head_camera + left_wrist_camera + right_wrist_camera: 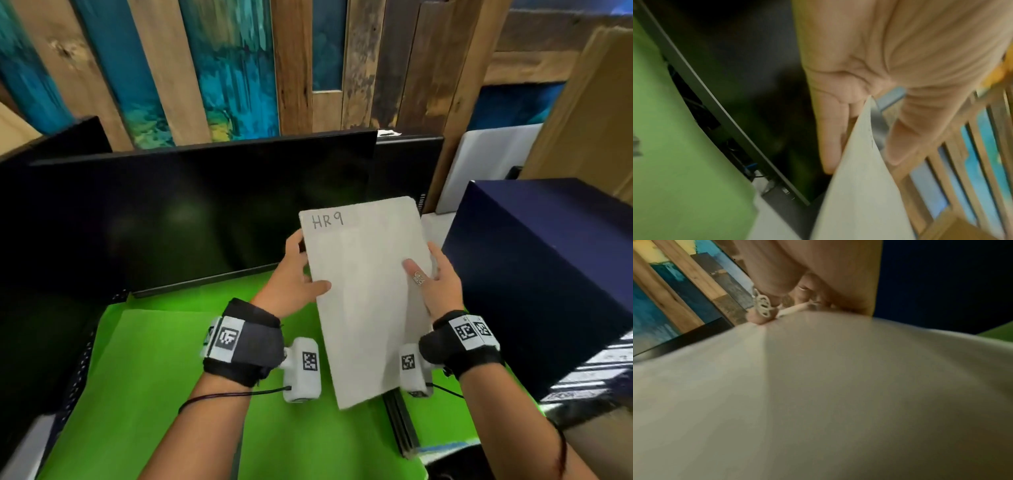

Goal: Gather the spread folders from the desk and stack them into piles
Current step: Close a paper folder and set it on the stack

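Item: white folder (363,298), marked "HR9" at its top corner. Held in the air above the green desk (147,377), tilted, just in front of the black monitor (171,212).

Left hand (291,277): grips the folder's left edge, thumb on the front face, fingers (830,129) straight behind it; the left wrist view shows the edge wedged between thumb and fingers.

Right hand (438,284): grips the folder's right edge, ringed thumb on the front face, fingers curled behind.

Surroundings: dark blue box (548,274) just right of the folder, near the right hand. Plank wall (239,68), wood and blue, behind the monitor. A dark rail (400,425) lies on the desk below the folder's lower corner.
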Motion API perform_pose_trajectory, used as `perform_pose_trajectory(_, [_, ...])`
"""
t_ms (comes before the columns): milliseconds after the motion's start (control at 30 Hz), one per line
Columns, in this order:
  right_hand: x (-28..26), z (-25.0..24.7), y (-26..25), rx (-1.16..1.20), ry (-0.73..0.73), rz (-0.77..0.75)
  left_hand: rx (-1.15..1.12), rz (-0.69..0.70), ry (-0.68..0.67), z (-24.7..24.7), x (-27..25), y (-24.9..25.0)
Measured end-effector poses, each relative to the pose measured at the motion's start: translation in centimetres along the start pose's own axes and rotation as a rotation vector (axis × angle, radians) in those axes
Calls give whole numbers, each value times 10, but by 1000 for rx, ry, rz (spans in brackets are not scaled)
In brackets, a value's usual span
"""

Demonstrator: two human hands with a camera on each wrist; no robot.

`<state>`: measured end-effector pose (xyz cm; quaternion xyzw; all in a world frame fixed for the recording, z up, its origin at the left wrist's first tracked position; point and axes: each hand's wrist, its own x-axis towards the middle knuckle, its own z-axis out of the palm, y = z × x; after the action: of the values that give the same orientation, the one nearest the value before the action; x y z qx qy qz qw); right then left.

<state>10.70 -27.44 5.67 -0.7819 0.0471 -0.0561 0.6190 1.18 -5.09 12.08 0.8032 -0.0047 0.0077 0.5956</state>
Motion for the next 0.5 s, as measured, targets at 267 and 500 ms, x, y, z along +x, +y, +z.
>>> perform_pose_trajectory(267, [13,-34,51,-709,73,346,250,-220,-114,122,28,-81])
perform_pose_trajectory(500, [2,-43,102,-1156,-278,485,610,-349,-209,172,36,-117])
